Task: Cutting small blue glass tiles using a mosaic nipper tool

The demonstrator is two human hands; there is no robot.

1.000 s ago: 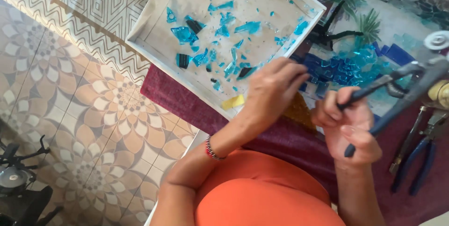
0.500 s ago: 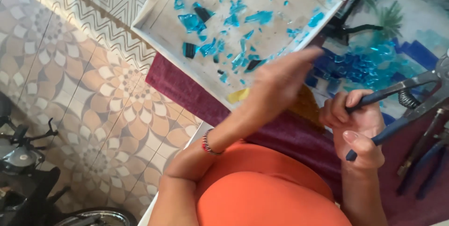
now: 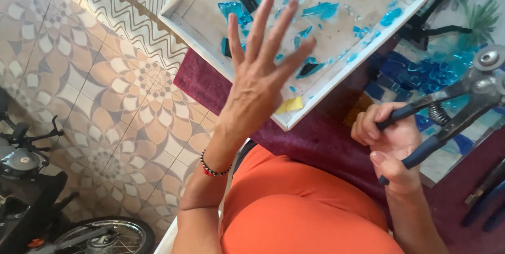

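Fingers (image 3: 261, 20) of the left hand (image 3: 258, 83) are spread wide and hold nothing, raised over the near edge of the white tray (image 3: 336, 78) of blue glass shards (image 3: 321, 9). At four o'clock from it, the right hand (image 3: 392, 141) is curled tight around the blue handles of the wheeled nippers (image 3: 455, 104), whose head points to two o'clock over the mosaic panel (image 3: 447, 64). Both lie on a maroon cloth (image 3: 315, 138).
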